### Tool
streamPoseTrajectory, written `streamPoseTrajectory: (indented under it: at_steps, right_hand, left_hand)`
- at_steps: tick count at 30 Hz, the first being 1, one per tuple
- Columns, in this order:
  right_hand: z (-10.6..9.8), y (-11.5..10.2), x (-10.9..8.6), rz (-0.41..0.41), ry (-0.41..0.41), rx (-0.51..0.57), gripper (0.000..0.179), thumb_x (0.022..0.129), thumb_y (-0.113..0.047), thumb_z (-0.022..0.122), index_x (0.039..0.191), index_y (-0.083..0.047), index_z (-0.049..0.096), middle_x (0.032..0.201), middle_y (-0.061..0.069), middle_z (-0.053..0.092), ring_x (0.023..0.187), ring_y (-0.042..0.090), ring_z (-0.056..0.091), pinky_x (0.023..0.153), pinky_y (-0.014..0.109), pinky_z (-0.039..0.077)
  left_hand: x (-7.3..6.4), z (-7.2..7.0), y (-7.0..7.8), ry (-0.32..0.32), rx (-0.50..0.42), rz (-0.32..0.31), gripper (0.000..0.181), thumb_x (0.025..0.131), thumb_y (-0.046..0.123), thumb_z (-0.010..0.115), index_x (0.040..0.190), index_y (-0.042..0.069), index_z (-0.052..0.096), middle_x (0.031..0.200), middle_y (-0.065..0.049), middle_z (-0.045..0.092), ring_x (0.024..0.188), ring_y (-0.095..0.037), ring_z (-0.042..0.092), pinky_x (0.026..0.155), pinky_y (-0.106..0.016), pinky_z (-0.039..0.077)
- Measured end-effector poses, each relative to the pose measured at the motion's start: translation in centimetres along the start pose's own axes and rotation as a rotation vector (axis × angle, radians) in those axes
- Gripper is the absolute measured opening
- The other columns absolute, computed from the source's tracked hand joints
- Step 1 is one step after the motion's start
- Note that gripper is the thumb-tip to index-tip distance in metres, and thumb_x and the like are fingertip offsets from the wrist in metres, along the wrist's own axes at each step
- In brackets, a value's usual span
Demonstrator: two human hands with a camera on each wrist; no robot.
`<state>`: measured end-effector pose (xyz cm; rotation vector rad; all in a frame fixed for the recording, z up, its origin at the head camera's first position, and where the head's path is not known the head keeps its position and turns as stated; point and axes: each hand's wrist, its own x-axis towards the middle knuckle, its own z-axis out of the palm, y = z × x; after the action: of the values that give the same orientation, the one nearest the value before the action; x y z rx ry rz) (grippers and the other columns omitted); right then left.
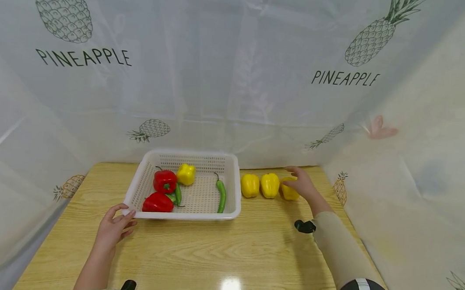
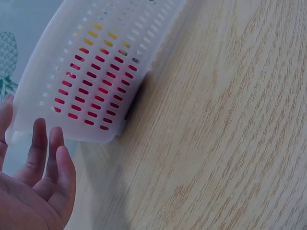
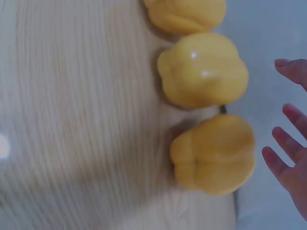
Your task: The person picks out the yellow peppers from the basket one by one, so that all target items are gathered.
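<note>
My left hand [image 1: 113, 228] holds the front left corner of a white plastic basket [image 1: 187, 216] by its rim; its other fingers [image 2: 64, 175] are bent loosely outside the wall. Inside the basket are a red bell pepper [image 1: 165, 181], another red bell pepper [image 1: 158, 202], a yellow bell pepper [image 1: 186, 174] and green chili peppers [image 1: 221, 197]. My right hand [image 1: 302, 183] reaches over the rightmost yellow bell pepper [image 3: 216, 155], fingers spread and a small gap from it. Two more yellow bell peppers, the middle one [image 1: 270, 185] and the left one [image 1: 250, 185], stand in line beside it.
Everything stands on a wood-grain table [image 1: 195, 252]. A pale curtain [image 1: 219, 96] printed with pineapples hangs right behind the basket and the pepper row, and along both sides. Light glares on the table's front part.
</note>
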<state>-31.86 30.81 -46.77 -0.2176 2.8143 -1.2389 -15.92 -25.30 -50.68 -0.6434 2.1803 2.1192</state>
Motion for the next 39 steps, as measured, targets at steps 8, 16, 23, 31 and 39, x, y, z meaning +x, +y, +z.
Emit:
streamPoseTrajectory:
  at_steps: [8,16,23,31,39]
  right_hand:
    - [1.0,-3.3,0.4,-0.057,-0.102,0.039,0.055,0.090,-0.008,0.069,0.139,-0.001,0.046,0.142,0.023,0.044,0.129,0.044,0.039,0.103,0.059,0.035]
    - [2.2,-6.1,1.6,-0.147,-0.205,0.055,0.054,0.090,-0.006,0.069,0.139,0.000,0.047,0.140,0.024,0.046,0.127,0.045,0.043,0.103,0.055,0.038]
    - [3.5,-8.2,2.4,-0.230,-0.242,0.057,0.051,0.090,-0.003,0.068,0.137,0.004,0.047,0.136,0.026,0.049,0.121,0.046,0.048,0.100,0.053,0.042]
    - [5.5,-9.8,3.5,-0.198,-0.285,0.107,0.053,0.088,-0.006,0.071,0.136,-0.002,0.050,0.135,0.022,0.051,0.122,0.046,0.048,0.099,0.050,0.044]
    - [7.2,-11.6,3.8,-0.178,-0.315,0.128,0.053,0.089,-0.006,0.071,0.137,-0.003,0.049,0.135,0.019,0.051,0.120,0.041,0.051,0.097,0.046,0.046]
  left_hand:
    - [0.1,0.0,-0.1,0.006,-0.005,-0.002,0.037,0.093,0.030,0.067,0.119,0.020,0.043,0.086,0.009,0.069,0.081,-0.012,0.069,0.071,-0.028,0.057]
    - [0.1,-0.2,-0.1,0.018,0.001,-0.008,0.038,0.093,0.032,0.068,0.120,0.022,0.043,0.087,0.008,0.068,0.080,-0.012,0.069,0.071,-0.029,0.057]
    - [0.2,-0.2,-0.1,0.021,-0.001,-0.016,0.036,0.093,0.032,0.068,0.118,0.023,0.044,0.088,0.008,0.069,0.079,-0.012,0.068,0.072,-0.029,0.057]
    - [0.1,-0.3,-0.1,0.013,-0.007,-0.015,0.039,0.092,0.033,0.069,0.119,0.023,0.044,0.085,0.009,0.068,0.078,-0.010,0.068,0.071,-0.028,0.057]
    - [0.4,-0.2,-0.3,0.005,-0.050,0.002,0.040,0.091,0.031,0.070,0.119,0.021,0.045,0.079,0.010,0.069,0.077,-0.009,0.068,0.066,-0.025,0.056]
